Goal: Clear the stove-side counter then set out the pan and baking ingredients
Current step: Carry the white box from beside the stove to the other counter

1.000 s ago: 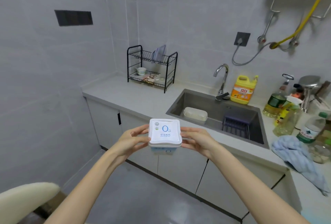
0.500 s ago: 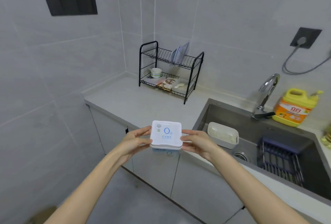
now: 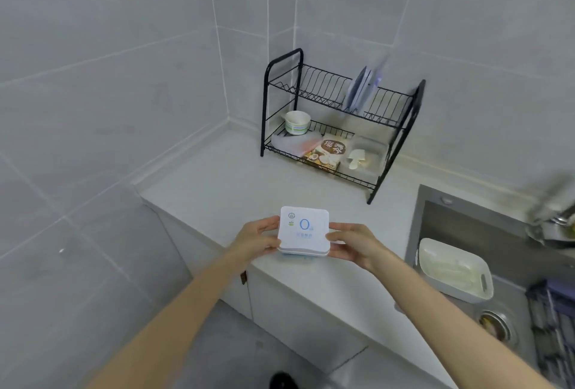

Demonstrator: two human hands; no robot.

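counter (image 3: 217, 177): l hand (image 3: 258, 241), r hand (image 3: 354, 247) grip maybe-yogurt tub (image 3: 304, 230).

A black two-tier dish rack (image 3: 414, 102) stood by the wall corner, plates (image 3: 357, 90) upright on top, a paper bowl (image 3: 297, 122) and a printed box (image 3: 326, 153) below. A white basin (image 3: 451, 267) lay in the sink (image 3: 466, 223).
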